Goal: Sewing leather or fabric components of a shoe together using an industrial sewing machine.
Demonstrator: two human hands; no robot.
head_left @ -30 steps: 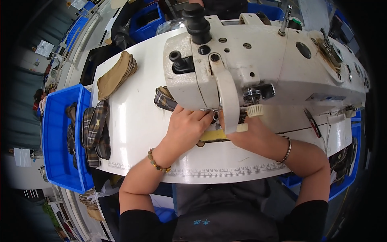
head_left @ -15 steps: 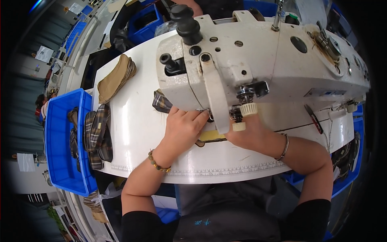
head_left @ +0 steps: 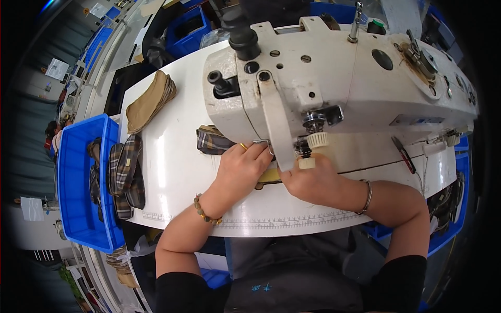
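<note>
A plaid fabric pouch (head_left: 213, 141) with a zipper edge lies under the head of a white sewing machine (head_left: 344, 78). Its far-left part sticks out past my left hand. Between my hands shows a yellow piece (head_left: 270, 177) with a dark edge. My left hand (head_left: 240, 169) is closed on the cloth, its fingertips close to the presser foot. To the right of the needle area my right hand (head_left: 313, 180) curls over the work, its fingertips partly hidden behind the machine's tension knobs (head_left: 317, 140). The needle itself is hidden.
At the left stands a blue bin (head_left: 88, 182) with dark pieces inside; several plaid pouches (head_left: 127, 172) lean beside it. Tan fabric pieces (head_left: 148, 104) are stacked on the white table. Thread snips (head_left: 403, 155) lie at the right, near another blue bin (head_left: 450, 221). A printed ruler (head_left: 250, 223) follows the front edge.
Both hands have shifted slightly, the right one to the left. The plaid pouch has moved a little, showing more of its zipper edge and side past the left hand.
</note>
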